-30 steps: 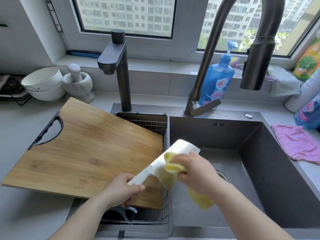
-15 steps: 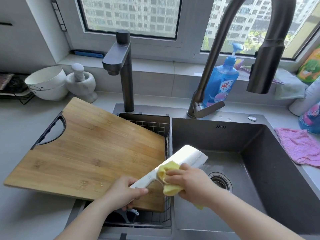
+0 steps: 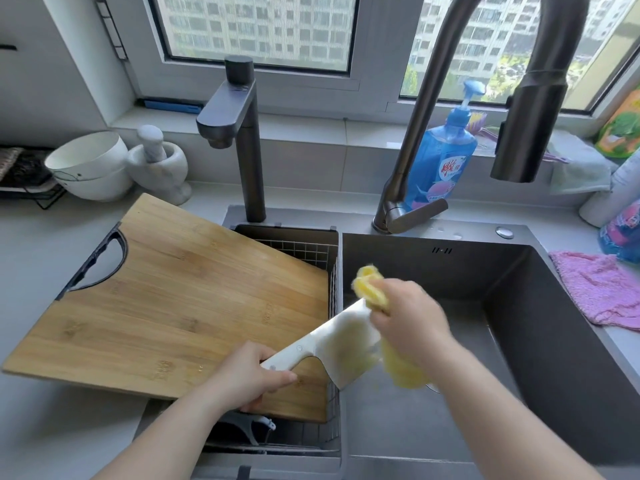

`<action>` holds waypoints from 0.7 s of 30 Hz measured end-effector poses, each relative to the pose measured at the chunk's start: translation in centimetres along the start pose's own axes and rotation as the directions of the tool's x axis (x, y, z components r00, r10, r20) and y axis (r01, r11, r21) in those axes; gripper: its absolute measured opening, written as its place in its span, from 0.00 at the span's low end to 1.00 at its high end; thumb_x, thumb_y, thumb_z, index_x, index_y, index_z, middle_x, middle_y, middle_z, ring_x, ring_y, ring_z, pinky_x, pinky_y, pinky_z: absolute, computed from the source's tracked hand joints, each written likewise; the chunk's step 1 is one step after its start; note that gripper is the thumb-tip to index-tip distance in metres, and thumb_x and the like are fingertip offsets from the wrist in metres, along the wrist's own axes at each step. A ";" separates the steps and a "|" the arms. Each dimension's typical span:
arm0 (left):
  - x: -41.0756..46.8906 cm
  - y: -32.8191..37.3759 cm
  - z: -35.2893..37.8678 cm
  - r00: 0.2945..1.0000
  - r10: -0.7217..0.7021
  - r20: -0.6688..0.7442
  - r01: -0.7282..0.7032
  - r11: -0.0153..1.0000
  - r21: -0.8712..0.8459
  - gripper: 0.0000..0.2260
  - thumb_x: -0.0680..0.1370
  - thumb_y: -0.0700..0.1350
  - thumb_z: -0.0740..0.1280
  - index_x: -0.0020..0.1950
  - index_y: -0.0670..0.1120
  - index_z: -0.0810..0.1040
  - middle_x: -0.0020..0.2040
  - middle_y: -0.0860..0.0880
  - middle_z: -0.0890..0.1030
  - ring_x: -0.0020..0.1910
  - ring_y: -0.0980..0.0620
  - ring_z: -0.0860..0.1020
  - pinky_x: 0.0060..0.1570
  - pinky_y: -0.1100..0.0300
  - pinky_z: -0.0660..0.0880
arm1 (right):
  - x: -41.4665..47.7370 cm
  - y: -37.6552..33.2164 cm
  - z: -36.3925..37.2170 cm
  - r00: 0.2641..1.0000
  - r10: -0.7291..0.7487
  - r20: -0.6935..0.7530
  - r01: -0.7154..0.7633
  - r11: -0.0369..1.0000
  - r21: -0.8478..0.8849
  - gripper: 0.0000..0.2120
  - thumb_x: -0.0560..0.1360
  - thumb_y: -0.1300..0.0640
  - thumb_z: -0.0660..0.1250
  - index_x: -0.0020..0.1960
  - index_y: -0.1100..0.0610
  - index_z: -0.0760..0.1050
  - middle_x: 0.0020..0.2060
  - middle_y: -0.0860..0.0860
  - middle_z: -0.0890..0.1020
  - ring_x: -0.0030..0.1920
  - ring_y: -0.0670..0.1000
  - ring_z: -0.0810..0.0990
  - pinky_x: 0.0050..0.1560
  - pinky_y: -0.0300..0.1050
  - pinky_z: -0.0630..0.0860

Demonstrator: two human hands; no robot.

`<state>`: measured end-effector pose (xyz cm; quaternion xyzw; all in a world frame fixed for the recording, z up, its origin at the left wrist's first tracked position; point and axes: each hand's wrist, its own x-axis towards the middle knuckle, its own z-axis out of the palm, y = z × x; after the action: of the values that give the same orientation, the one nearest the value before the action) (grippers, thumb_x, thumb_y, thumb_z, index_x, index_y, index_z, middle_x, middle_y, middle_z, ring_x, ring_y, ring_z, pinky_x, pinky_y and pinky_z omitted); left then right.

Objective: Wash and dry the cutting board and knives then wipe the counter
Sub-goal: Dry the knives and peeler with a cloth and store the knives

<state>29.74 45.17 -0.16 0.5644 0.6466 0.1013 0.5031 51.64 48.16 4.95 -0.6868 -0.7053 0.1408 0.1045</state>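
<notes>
A person's left hand [image 3: 249,375], grip closed round the handle, holds a white cleaver [image 3: 343,337] at the near edge of the right sink basin [image 3: 554,341], while the right hand [image 3: 408,320] pinches a yellow cloth [image 3: 370,287] against the blade's far end. The wooden cutting board [image 3: 180,299] lies across the worktop [image 3: 41,427] and the left basin's wire basket [image 3: 301,249], where a dark utensil [image 3: 242,426] rests; a pestle [image 3: 150,142] stands in its mortar [image 3: 162,171]

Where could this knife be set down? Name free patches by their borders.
Free: the counter left of the cutting board, in front of the bowls; the sink floor beyond the right hand. Crowded: the corner with the pink cloth and bottles.
</notes>
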 end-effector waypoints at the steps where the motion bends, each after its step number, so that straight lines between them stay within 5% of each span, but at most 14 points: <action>1: 0.1 0.1 0.0 1.000 -0.004 0.000 0.004 1.000 0.010 0.09 0.72 0.47 0.70 0.48 0.42 0.77 0.31 0.49 0.75 0.19 0.57 0.69 0.20 0.65 0.65 | -0.8 -1.7 0.5 0.992 -0.102 0.069 0.099 0.994 0.044 0.18 0.75 0.56 0.60 0.64 0.51 0.69 0.59 0.48 0.74 0.62 0.51 0.69 0.53 0.44 0.69; 4: 0.1 0.1 0.2 1.000 -0.009 0.030 0.009 1.000 0.012 0.08 0.72 0.46 0.70 0.47 0.44 0.77 0.32 0.49 0.75 0.20 0.56 0.70 0.22 0.64 0.66 | -2.9 -4.9 3.7 0.909 -0.349 0.226 0.359 0.933 -0.004 0.19 0.75 0.55 0.61 0.66 0.52 0.67 0.64 0.48 0.70 0.64 0.52 0.66 0.52 0.44 0.67; 6: -0.1 -0.2 0.1 0.998 -0.009 0.063 0.008 1.000 0.008 0.07 0.72 0.45 0.70 0.48 0.46 0.77 0.32 0.50 0.75 0.21 0.57 0.71 0.24 0.64 0.68 | -3.4 -4.9 5.2 0.896 -0.361 0.258 0.391 0.918 -0.071 0.18 0.76 0.56 0.60 0.65 0.54 0.67 0.64 0.49 0.69 0.62 0.53 0.67 0.45 0.44 0.63; 9: -0.6 -0.9 -0.5 0.996 0.000 0.085 0.000 1.000 0.003 0.11 0.71 0.42 0.71 0.50 0.52 0.74 0.38 0.52 0.76 0.26 0.59 0.73 0.28 0.66 0.71 | -3.1 -2.4 5.5 0.944 -0.248 0.218 0.277 0.954 -0.112 0.17 0.75 0.55 0.60 0.63 0.52 0.68 0.63 0.47 0.69 0.62 0.52 0.66 0.38 0.41 0.63; 15: -1.6 -0.8 -1.7 0.995 0.098 0.010 -0.098 0.990 0.097 0.14 0.72 0.45 0.70 0.46 0.58 0.66 0.48 0.56 0.73 0.34 0.59 0.71 0.28 0.71 0.66 | -2.3 1.9 4.0 0.985 -0.030 0.169 0.065 0.976 -0.207 0.16 0.73 0.57 0.59 0.60 0.51 0.70 0.59 0.46 0.72 0.61 0.50 0.69 0.42 0.40 0.63; 18: -1.5 -0.5 -1.0 0.992 0.123 0.020 -0.125 0.984 0.126 0.13 0.72 0.48 0.70 0.45 0.59 0.65 0.49 0.57 0.73 0.39 0.60 0.72 0.31 0.69 0.66 | -2.5 -1.0 3.1 0.981 -0.182 0.072 0.189 0.978 -0.093 0.19 0.72 0.53 0.57 0.62 0.49 0.71 0.61 0.43 0.72 0.61 0.51 0.69 0.44 0.41 0.66; 20: -1.5 -0.2 -0.5 0.990 0.141 0.012 -0.141 0.984 0.112 0.14 0.73 0.48 0.70 0.46 0.60 0.65 0.50 0.58 0.73 0.43 0.61 0.72 0.35 0.69 0.67 | -2.9 -3.9 3.5 0.902 -0.430 -0.031 0.429 0.902 -0.034 0.20 0.66 0.55 0.62 0.57 0.50 0.77 0.56 0.44 0.78 0.53 0.54 0.76 0.41 0.43 0.73; 21: -1.5 0.0 -0.3 0.987 0.159 0.011 -0.160 0.982 0.103 0.15 0.73 0.48 0.70 0.49 0.60 0.64 0.49 0.60 0.73 0.44 0.63 0.72 0.37 0.70 0.66 | -3.3 -5.3 4.1 0.857 -0.514 0.029 0.515 0.855 -0.061 0.18 0.63 0.56 0.67 0.53 0.50 0.79 0.51 0.45 0.81 0.47 0.53 0.79 0.36 0.42 0.75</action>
<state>29.27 44.06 0.76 0.6400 0.6030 0.1068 0.4642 45.41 44.59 3.08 -0.4756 -0.8681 0.0883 0.1115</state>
